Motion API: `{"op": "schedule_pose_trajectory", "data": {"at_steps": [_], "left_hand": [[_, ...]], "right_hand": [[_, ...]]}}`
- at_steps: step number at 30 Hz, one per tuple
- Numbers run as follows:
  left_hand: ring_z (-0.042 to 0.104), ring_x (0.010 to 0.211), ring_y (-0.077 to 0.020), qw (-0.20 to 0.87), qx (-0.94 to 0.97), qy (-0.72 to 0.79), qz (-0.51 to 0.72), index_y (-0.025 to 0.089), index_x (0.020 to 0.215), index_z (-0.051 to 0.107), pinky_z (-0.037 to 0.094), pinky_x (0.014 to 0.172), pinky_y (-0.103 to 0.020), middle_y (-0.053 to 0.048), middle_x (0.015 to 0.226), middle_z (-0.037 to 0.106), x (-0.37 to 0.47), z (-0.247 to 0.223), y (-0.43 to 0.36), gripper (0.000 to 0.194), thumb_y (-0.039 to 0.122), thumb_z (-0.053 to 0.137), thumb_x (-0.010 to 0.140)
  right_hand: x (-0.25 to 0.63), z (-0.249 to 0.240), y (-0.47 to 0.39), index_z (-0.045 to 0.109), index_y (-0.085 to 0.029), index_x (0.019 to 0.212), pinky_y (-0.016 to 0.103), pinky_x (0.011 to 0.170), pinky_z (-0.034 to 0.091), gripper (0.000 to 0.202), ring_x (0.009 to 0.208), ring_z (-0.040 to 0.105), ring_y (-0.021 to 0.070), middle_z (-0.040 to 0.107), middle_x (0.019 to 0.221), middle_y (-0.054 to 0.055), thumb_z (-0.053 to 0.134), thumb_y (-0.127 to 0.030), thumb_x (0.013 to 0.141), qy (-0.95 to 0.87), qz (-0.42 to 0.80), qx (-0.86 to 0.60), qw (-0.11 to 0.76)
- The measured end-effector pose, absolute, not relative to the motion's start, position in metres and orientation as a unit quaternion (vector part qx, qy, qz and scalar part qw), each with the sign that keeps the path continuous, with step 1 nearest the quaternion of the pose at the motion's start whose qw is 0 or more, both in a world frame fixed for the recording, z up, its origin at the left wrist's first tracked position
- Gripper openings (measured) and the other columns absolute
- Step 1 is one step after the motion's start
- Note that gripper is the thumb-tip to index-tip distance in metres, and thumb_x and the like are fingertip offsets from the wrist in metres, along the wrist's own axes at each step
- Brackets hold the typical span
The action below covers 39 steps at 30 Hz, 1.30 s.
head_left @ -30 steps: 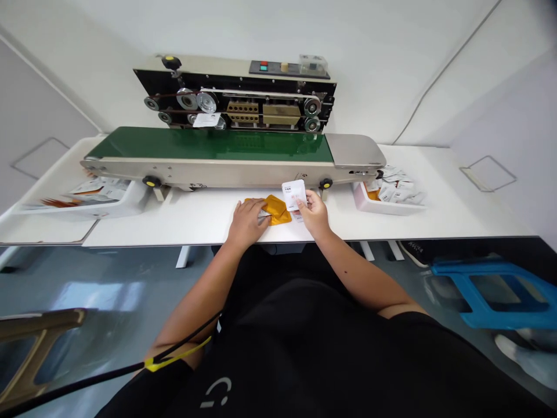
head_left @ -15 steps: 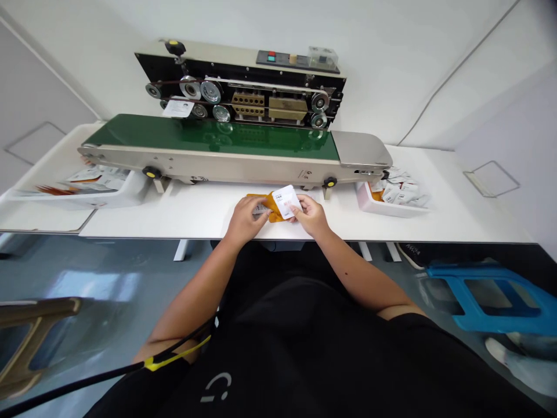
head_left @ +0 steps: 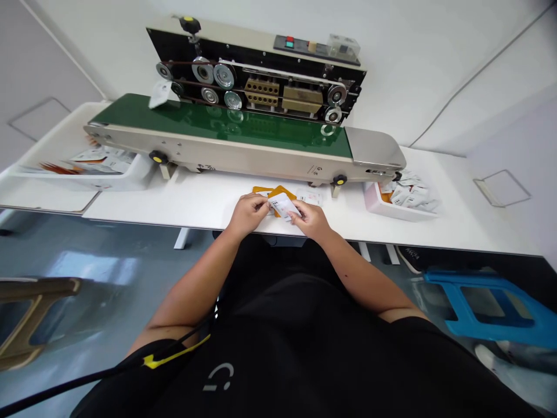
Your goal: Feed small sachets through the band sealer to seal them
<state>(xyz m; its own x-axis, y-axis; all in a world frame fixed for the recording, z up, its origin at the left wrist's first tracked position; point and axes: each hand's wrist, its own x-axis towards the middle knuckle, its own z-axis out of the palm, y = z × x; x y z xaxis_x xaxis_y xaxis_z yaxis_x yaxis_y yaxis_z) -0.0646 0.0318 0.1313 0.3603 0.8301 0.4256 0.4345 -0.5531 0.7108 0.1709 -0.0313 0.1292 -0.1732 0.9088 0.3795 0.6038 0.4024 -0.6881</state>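
Note:
A small white printed sachet (head_left: 284,204) is stretched between my two hands, low over the table's front edge. My left hand (head_left: 249,213) is closed, thumb and fingers pinching at the sachet's left corner. On the right side, my right hand (head_left: 312,219) grips the same sachet, thumb on top. Orange sachets (head_left: 282,190) show behind and under it, partly hidden by my fingers. Another white sachet (head_left: 310,197) lies flat on the table just beyond my right hand.
A band sealing machine (head_left: 261,75) with a green conveyor belt (head_left: 209,125) stands behind my hands. A white sachet (head_left: 160,94) hangs tilted at its left end. White bins of sachets stand left (head_left: 102,184) and right (head_left: 402,213). A blue stool (head_left: 452,307) is at right.
The held sachet has turned and my left fingers have come to its corner. At the machine's left end, the sachet has moved left and tipped over the belt. My view has shifted slightly.

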Motion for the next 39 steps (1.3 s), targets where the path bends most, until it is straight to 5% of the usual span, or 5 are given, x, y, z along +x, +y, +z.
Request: {"op": "schedule_pose_trajectory", "data": {"at_steps": [12, 21, 30, 39], "left_hand": [[0.067, 0.073, -0.0186, 0.245, 0.785, 0.423, 0.379, 0.020, 0.075, 0.075, 0.053, 0.078, -0.032, -0.004, 0.077, 0.075, -0.064, 0.133, 0.032, 0.022, 0.029, 0.058, 0.086], [0.069, 0.075, -0.0184, 0.281, 0.768, 0.410, 0.403, 0.020, 0.076, 0.075, 0.054, 0.078, -0.031, -0.004, 0.079, 0.076, -0.063, 0.137, 0.029, 0.020, 0.025, 0.058, 0.085], [0.067, 0.075, -0.0175, 0.305, 0.760, 0.394, 0.418, 0.019, 0.082, 0.076, 0.054, 0.074, -0.029, -0.005, 0.082, 0.076, -0.065, 0.138, 0.027, 0.033, 0.049, 0.066, 0.094], [0.073, 0.090, -0.0206, 0.410, 0.742, 0.344, 0.403, 0.019, 0.093, 0.078, 0.058, 0.085, -0.032, -0.008, 0.097, 0.078, -0.070, 0.132, 0.031, 0.040, 0.056, 0.063, 0.096]], "right_hand": [[0.172, 0.129, -0.032, 0.071, -0.026, 0.125, 0.033, 0.075, 0.057, 0.032, 0.074, 0.073, 0.0197, 0.079, 0.087, 0.002, 0.062, -0.042, 0.099, -0.758, 0.211, -0.496, 0.368], [0.174, 0.124, -0.028, 0.072, -0.028, 0.124, 0.037, 0.075, 0.066, 0.034, 0.067, 0.077, 0.0188, 0.080, 0.106, 0.002, 0.068, -0.044, 0.094, -0.669, 0.340, -0.499, 0.433], [0.174, 0.122, -0.026, 0.073, -0.027, 0.122, 0.036, 0.071, 0.067, 0.036, 0.066, 0.075, 0.0177, 0.080, 0.103, 0.003, 0.072, -0.047, 0.092, -0.653, 0.376, -0.484, 0.445], [0.175, 0.121, -0.014, 0.074, -0.022, 0.109, 0.032, 0.060, 0.062, 0.044, 0.059, 0.068, 0.0149, 0.077, 0.091, 0.003, 0.079, -0.057, 0.083, -0.573, 0.485, -0.456, 0.478]]}}
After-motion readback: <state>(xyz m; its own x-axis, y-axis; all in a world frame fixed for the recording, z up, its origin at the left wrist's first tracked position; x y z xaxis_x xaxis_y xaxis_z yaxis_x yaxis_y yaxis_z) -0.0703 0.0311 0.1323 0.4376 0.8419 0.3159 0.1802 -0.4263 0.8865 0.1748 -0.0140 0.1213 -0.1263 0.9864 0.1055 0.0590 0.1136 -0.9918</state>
